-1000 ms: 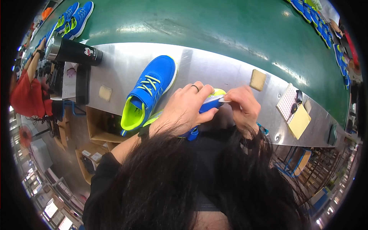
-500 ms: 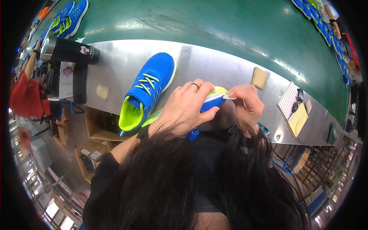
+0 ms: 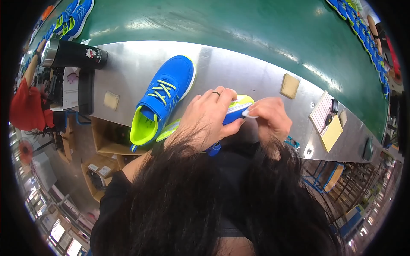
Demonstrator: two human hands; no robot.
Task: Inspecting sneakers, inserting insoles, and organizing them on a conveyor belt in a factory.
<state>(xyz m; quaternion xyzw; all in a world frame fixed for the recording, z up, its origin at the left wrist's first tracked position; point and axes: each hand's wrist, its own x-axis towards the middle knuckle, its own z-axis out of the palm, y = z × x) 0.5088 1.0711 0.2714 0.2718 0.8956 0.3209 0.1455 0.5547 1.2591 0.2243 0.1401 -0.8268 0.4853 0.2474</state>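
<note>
My left hand (image 3: 204, 114) is wrapped over a blue-and-lime sneaker (image 3: 235, 113), which lies tilted with its pale sole edge turned up. Much of that shoe is hidden under the hand. Between the thumb and fingers of my right hand (image 3: 273, 119) is a small white piece (image 3: 247, 113), perhaps folded cloth, pressed at the shoe's blue side just below the sole edge near one end. A matching blue sneaker (image 3: 164, 91) with lime laces stands upright on the metal ledge to the left, toe pointing away from me.
A green conveyor belt (image 3: 205, 25) runs beyond the metal ledge (image 3: 256, 70). On the ledge are a black tumbler (image 3: 77, 54), tan blocks (image 3: 290, 86) and a yellow notepad (image 3: 332, 134). More blue sneakers (image 3: 77, 19) sit far left and far right. Cardboard boxes (image 3: 100, 170) stand below left.
My right hand has shifted slightly left and down, bringing the white piece from the sole edge onto the blue side. The left hand keeps its hold on the sneaker.
</note>
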